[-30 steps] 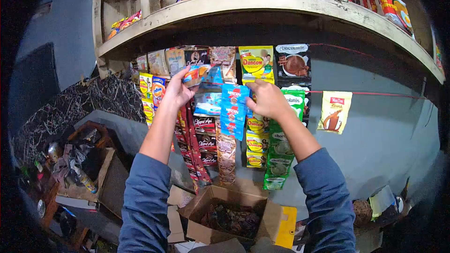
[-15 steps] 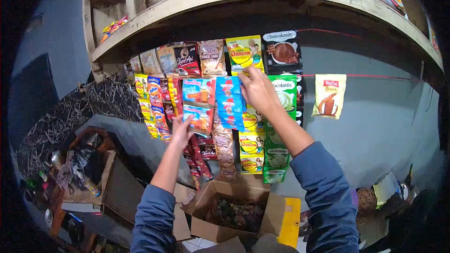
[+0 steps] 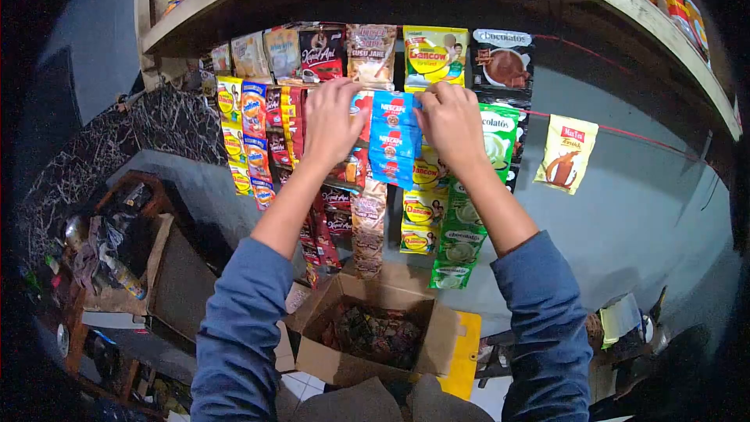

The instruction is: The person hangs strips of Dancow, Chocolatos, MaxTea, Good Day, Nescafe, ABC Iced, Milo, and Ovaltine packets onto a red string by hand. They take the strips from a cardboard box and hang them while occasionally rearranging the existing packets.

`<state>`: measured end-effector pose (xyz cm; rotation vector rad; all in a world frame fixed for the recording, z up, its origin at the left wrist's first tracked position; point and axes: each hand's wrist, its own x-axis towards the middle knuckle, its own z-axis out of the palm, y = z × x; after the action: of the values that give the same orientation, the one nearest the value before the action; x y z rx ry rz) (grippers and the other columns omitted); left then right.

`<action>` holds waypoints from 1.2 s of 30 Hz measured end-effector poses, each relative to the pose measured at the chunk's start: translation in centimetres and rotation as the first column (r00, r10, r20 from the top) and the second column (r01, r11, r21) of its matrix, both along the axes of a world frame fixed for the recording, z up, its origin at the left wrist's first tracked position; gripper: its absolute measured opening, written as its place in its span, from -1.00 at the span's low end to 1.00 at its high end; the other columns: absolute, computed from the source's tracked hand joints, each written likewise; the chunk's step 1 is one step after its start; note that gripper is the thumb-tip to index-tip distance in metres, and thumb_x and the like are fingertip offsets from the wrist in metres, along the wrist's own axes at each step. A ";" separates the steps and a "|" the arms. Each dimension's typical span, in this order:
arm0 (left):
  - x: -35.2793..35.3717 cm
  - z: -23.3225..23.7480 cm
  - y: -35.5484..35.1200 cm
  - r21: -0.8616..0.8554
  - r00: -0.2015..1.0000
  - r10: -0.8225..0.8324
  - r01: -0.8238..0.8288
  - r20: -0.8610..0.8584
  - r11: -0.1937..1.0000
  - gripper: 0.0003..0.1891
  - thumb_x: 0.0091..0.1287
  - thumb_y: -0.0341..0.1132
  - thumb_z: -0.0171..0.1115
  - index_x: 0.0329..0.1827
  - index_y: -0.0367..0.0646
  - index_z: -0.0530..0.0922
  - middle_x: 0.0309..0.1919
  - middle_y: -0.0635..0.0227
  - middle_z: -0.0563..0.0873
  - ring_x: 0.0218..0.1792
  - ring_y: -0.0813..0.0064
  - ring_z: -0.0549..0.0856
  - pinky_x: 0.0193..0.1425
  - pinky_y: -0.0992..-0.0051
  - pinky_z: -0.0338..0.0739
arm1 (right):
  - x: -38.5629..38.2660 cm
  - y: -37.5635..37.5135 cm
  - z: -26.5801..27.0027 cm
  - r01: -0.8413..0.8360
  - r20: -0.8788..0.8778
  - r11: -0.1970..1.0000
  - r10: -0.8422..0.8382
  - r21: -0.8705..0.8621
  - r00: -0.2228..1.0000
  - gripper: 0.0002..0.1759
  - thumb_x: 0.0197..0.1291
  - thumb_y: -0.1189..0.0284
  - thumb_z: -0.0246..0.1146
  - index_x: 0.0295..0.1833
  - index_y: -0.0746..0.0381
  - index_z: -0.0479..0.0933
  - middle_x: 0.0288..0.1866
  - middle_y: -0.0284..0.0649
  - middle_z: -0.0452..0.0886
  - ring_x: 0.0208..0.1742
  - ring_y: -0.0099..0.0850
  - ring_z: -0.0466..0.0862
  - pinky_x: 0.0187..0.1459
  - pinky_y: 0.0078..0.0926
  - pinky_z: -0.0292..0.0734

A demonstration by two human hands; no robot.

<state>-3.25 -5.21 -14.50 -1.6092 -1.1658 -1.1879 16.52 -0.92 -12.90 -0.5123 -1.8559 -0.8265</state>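
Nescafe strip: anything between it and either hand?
Right hand: nothing visible; it is at the upper right edge of the Nescafe strip. Left hand: part of the red-and-blue sachets shows between.

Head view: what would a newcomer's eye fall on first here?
Probably the bright blue Nescafé strip, hanging near the centre between the left hand and the right hand. Next might come the long green Chocolatos strip further right, then the pale yellow Max Tea sachet, hanging alone beyond the others. Below them sits an open cardboard box.
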 end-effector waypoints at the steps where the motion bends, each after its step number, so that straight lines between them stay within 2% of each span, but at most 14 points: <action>1: -0.2 0.2 0.3 -0.063 0.998 0.054 -0.055 -0.020 0.996 -0.61 0.10 -0.19 0.13 -0.04 -0.17 0.39 -0.06 0.19 0.43 0.03 0.17 0.35 0.14 0.25 0.15 | -0.3 -0.2 0.1 -0.006 -0.013 1.000 0.006 0.022 1.000 -0.78 -0.11 0.38 0.18 -0.27 0.18 0.50 -0.30 -0.25 0.44 -0.19 -0.34 0.44 -0.14 -0.37 0.28; 6: -2.4 -1.0 1.5 -0.072 0.996 0.078 -0.082 -0.048 0.994 -0.59 0.11 -0.18 0.12 0.01 -0.14 0.36 -0.01 0.18 0.40 0.11 0.18 0.30 0.21 0.18 0.07 | -1.5 -0.1 -1.5 0.154 0.046 0.988 -0.153 -0.024 0.987 -0.59 -0.11 0.37 0.22 -0.05 0.13 0.43 -0.14 -0.22 0.41 -0.06 -0.33 0.40 -0.01 -0.30 0.23; 9: -2.6 -3.9 -0.4 -0.003 0.992 -0.103 0.104 0.071 0.995 -0.57 0.11 -0.18 0.13 0.03 -0.12 0.35 0.06 0.14 0.36 0.21 0.12 0.22 0.27 0.07 -0.04 | -2.0 -3.3 -5.8 -0.034 -0.234 0.990 0.002 -0.136 0.972 -0.49 -0.18 0.44 0.30 0.01 0.08 0.42 0.06 -0.13 0.34 0.09 -0.20 0.33 0.13 -0.14 0.11; 13: -4.1 -19.0 -4.7 -0.154 0.915 -0.298 0.347 0.274 0.925 -0.61 0.08 -0.31 0.14 -0.02 -0.20 0.35 0.12 0.04 0.28 0.20 -0.11 0.17 0.22 0.01 0.05 | -3.0 -6.3 -22.4 -0.183 -0.534 0.894 -0.072 -0.409 0.842 -0.64 -0.11 0.60 0.18 -0.09 0.27 0.41 0.04 0.03 0.28 0.07 -0.06 0.30 0.07 -0.18 0.19; 18: -4.8 -40.1 -11.1 -0.638 0.735 0.058 0.543 0.675 0.546 -0.63 0.16 -0.33 0.10 0.01 -0.26 0.30 0.00 0.03 0.32 0.12 0.07 0.28 0.15 0.14 0.19 | -2.8 -12.6 -42.4 -0.102 -0.151 0.251 -0.187 -0.963 0.971 -0.66 -0.12 0.56 0.22 -0.13 0.22 0.40 0.01 0.02 0.32 0.06 -0.03 0.33 0.04 -0.23 0.30; 19: -5.3 -42.5 -12.2 -0.664 0.667 0.180 0.598 0.723 0.449 -0.64 0.18 -0.32 0.09 0.00 -0.26 0.30 -0.01 0.03 0.32 0.10 0.10 0.29 0.13 0.19 0.23 | -2.8 -13.1 -45.6 -0.555 -0.429 -0.135 -0.496 -0.821 0.755 -0.69 -0.08 0.55 0.20 -0.12 0.23 0.42 -0.05 -0.01 0.38 0.01 -0.05 0.37 -0.01 -0.29 0.35; 21: -6.6 -44.8 -13.0 -0.738 0.745 0.145 0.576 0.651 0.352 -0.64 0.19 -0.30 0.08 0.01 -0.26 0.29 -0.01 0.06 0.32 0.07 0.13 0.32 0.11 0.23 0.26 | -1.1 -15.5 -48.9 0.046 0.030 0.091 -0.172 -0.995 0.985 -0.74 -0.01 0.47 0.15 -0.14 0.24 0.43 -0.12 -0.01 0.42 -0.06 -0.08 0.42 -0.06 -0.30 0.39; 24: -8.7 -51.0 -11.0 -0.743 0.749 0.047 0.644 0.660 0.183 -0.62 0.20 -0.25 0.08 0.02 -0.26 0.29 -0.03 0.11 0.35 0.01 0.16 0.38 0.08 0.30 0.30 | 1.0 -16.0 -61.3 -0.221 -0.098 -0.335 -0.349 -0.916 0.932 -0.77 0.05 0.42 0.07 -0.16 0.24 0.44 -0.10 0.02 0.42 -0.10 -0.08 0.46 -0.11 -0.25 0.43; 25: -9.2 -54.0 -9.8 -0.691 0.690 0.045 0.717 0.722 0.086 -0.60 0.21 -0.22 0.09 0.02 -0.25 0.29 -0.05 0.13 0.38 -0.01 0.18 0.41 0.06 0.31 0.32 | 0.7 -15.6 -59.7 -0.224 -0.086 -0.338 -0.379 -0.914 0.922 -0.77 0.05 0.42 0.07 -0.16 0.24 0.44 -0.10 0.02 0.42 -0.10 -0.08 0.46 -0.11 -0.25 0.43; 27: -10.0 -58.2 -6.8 -0.730 0.744 0.067 0.667 0.665 -0.153 -0.58 0.19 -0.19 0.11 0.02 -0.25 0.30 -0.08 0.14 0.42 -0.05 0.17 0.44 0.05 0.28 0.33 | -1.4 -12.2 -53.6 0.512 0.539 -0.335 0.011 -0.791 0.842 -0.76 0.07 0.43 0.02 -0.13 0.24 0.44 -0.06 0.04 0.41 -0.08 -0.07 0.47 -0.11 -0.22 0.45; 28: -9.9 -60.5 -5.2 -0.734 0.802 0.086 0.580 0.592 -0.355 -0.56 0.18 -0.17 0.13 0.02 -0.24 0.30 -0.11 0.15 0.45 -0.08 0.17 0.48 0.03 0.26 0.35 | -1.8 -11.2 -55.1 0.508 0.540 -0.340 0.003 -0.791 0.842 -0.76 0.07 0.43 0.02 -0.13 0.24 0.44 -0.06 0.04 0.41 -0.08 -0.07 0.47 -0.11 -0.22 0.45; 30: -8.6 -65.0 -2.9 -0.800 0.862 0.082 0.497 0.501 -0.336 -0.57 0.17 -0.14 0.14 0.01 -0.22 0.33 -0.13 0.13 0.47 -0.10 0.17 0.49 0.02 0.23 0.36 | -3.0 -8.6 -58.3 0.423 0.575 -0.581 -0.097 -0.695 0.812 -0.74 0.06 0.49 0.00 -0.10 0.24 0.43 -0.06 0.04 0.42 -0.05 -0.06 0.47 -0.11 -0.24 0.47; 33: -6.9 -65.5 -2.9 -0.837 0.912 0.139 0.410 0.387 -0.361 -0.59 0.08 -0.18 0.22 -0.06 -0.21 0.42 -0.14 0.08 0.49 -0.11 0.12 0.50 0.05 0.19 0.34 | -4.0 -6.8 -60.3 0.423 0.635 -0.644 -0.127 -0.638 0.762 -0.72 0.04 0.49 0.02 -0.08 0.23 0.43 -0.08 0.02 0.42 -0.04 -0.05 0.47 -0.08 -0.23 0.46; 36: -3.3 -63.0 -2.3 -0.925 0.901 -0.212 0.373 0.378 -0.068 -0.64 -0.05 -0.41 0.16 -0.12 -0.25 0.45 -0.15 0.02 0.46 0.01 0.01 0.39 0.06 0.22 0.33 | -4.4 -5.0 -59.6 0.241 0.564 -0.687 -0.291 -0.685 0.773 -0.73 0.04 0.52 0.00 -0.09 0.22 0.42 -0.05 0.00 0.39 -0.06 -0.04 0.47 -0.08 -0.20 0.44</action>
<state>-6.59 -7.56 -77.47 -3.0857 -2.0750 -0.4737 12.11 -5.89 -72.54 -2.5766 -1.7204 1.1844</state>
